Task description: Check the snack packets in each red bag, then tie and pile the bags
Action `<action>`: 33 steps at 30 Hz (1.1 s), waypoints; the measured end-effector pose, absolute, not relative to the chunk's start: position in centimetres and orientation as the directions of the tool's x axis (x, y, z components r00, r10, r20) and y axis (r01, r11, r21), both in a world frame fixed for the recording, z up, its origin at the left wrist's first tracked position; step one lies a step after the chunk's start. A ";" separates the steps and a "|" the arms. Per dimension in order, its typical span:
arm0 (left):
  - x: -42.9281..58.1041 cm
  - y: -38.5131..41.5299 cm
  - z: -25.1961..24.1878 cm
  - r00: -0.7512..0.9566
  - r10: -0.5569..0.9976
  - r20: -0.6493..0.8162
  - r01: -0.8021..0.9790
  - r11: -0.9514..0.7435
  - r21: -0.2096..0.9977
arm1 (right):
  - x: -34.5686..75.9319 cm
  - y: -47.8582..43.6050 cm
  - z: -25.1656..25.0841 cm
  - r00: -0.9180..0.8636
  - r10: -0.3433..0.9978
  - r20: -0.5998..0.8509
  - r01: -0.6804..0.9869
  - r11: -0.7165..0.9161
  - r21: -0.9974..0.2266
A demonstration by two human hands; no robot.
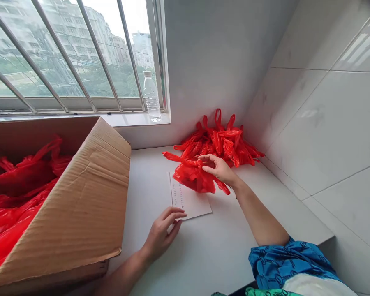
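Note:
A knotted red plastic bag hangs just above a white sheet with printed rows of marks. My right hand has its thumb and fingers pinched at the knot of this bag. Near the lower left corner of the sheet is my left hand, its fingers bent and apart from the thumb, with nothing in it. The bag hides the upper part of the sheet. Behind it, against the wall, lies a pile of several similar red plastic bags with their handles sticking up.
At the left stands an open cardboard box, its flap raised, holding more red bags. On the sill of the barred window stands a clear water bottle. A tiled wall bounds the white tabletop on the right.

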State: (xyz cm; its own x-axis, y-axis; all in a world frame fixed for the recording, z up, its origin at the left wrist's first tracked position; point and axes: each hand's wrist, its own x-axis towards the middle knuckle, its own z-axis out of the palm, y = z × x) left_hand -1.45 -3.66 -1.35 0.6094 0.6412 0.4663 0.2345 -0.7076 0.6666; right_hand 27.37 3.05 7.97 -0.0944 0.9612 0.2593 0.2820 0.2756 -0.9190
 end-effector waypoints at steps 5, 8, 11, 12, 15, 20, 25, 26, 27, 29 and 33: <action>-1.1 -2.8 1.1 0.336 0.713 0.616 0.377 -0.701 0.606 | 26.3 -0.5 5.9 0.028 0.832 0.555 0.586 0.436 -0.683; 0.1 -1.7 2.4 0.218 0.704 0.675 0.460 -0.684 0.565 | 24.7 -2.7 4.6 0.016 0.646 0.763 0.708 0.532 -0.465; 1.6 -0.3 2.1 0.234 0.697 0.678 0.568 -0.664 0.487 | 23.2 -3.7 3.3 -0.214 0.621 0.754 0.762 0.589 -0.269; 1.9 0.1 1.6 0.291 0.707 0.644 0.607 -0.657 0.447 | 22.9 -3.6 2.8 -0.278 0.653 0.705 0.773 0.587 -0.239; 2.3 1.0 -0.6 0.468 0.749 0.468 0.688 -0.641 0.339 | 22.9 -2.6 1.3 -0.339 0.773 0.536 0.818 0.524 -0.236; 1.7 1.1 -2.1 0.521 0.775 0.358 0.721 -0.624 0.303 | 23.5 -1.9 0.5 -0.304 0.830 0.468 0.842 0.464 -0.276; 1.4 0.3 0.3 0.447 0.776 0.444 0.714 -0.609 0.346 | 22.8 -3.2 2.6 -0.219 0.767 0.603 0.867 0.437 -0.241; 1.4 0.2 0.7 0.414 0.777 0.473 0.720 -0.598 0.351 | 22.6 -3.5 2.9 -0.197 0.756 0.624 0.873 0.425 -0.239; 1.4 0.1 1.1 0.384 0.774 0.503 0.729 -0.589 0.350 | 22.5 -3.7 3.2 -0.189 0.753 0.630 0.878 0.417 -0.236; 1.5 -0.2 1.4 0.347 0.753 0.559 0.745 -0.583 0.323 | 22.2 -4.0 3.2 -0.213 0.776 0.593 0.884 0.412 -0.222; 1.8 -0.3 1.0 0.386 0.748 0.540 0.764 -0.587 0.267 | 21.8 -4.3 1.9 -0.206 0.892 0.403 0.921 0.316 -0.228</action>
State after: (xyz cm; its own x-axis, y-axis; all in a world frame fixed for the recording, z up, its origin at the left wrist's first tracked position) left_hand 1.80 -0.34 1.01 0.3865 0.7478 0.5398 0.7640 -0.5875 0.2668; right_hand 21.82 -4.26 1.88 -0.2058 0.8918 0.4030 0.9209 0.3158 -0.2284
